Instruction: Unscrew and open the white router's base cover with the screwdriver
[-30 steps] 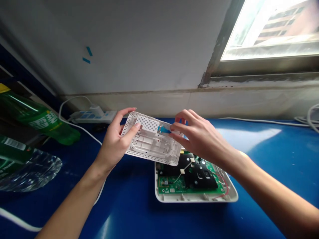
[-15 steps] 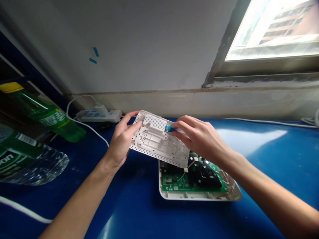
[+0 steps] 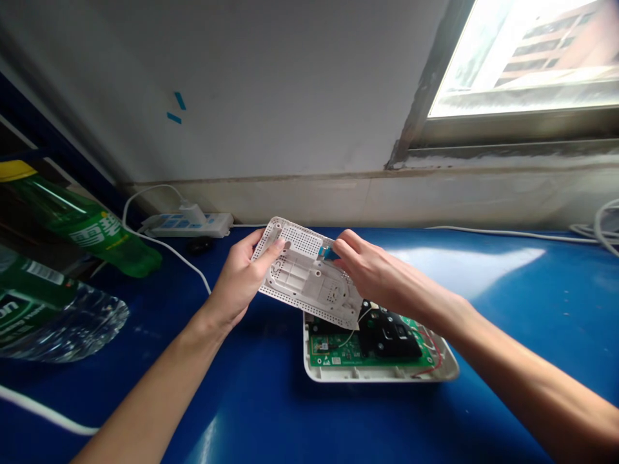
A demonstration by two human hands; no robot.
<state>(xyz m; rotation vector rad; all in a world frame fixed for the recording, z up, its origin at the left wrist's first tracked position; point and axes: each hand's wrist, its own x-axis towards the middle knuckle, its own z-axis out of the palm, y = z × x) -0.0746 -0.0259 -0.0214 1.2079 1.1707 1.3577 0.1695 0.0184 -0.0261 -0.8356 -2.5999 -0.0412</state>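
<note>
My left hand [image 3: 244, 274] grips the left end of a white perforated plastic cover [image 3: 302, 280], thumb on its ribbed inner face. The cover is tilted, with that face toward me. At its upper right edge, my right hand [image 3: 371, 265] pinches a small blue strip [image 3: 327, 252]; the fingertips partly hide it. Below and behind the cover's lower right corner lies a white plastic housing [image 3: 382, 374]. Inside it are a green circuit board [image 3: 322, 357], a black part [image 3: 391, 335], and thin white and red wires. The cover and right arm hide some of the housing.
Two plastic bottles, one green [image 3: 99, 235] and one clear with a green label [image 3: 62, 316], stand at the left. A power strip [image 3: 213, 225] with a plugged-in white cable lies by the wall. Another white cable [image 3: 507, 234] runs along the blue table's [image 3: 242, 406] back edge.
The view has shifted slightly, so the housing appears a little further left and higher. My left thumb reaches further onto the cover. My right fingers are bunched more tightly at the blue strip.
</note>
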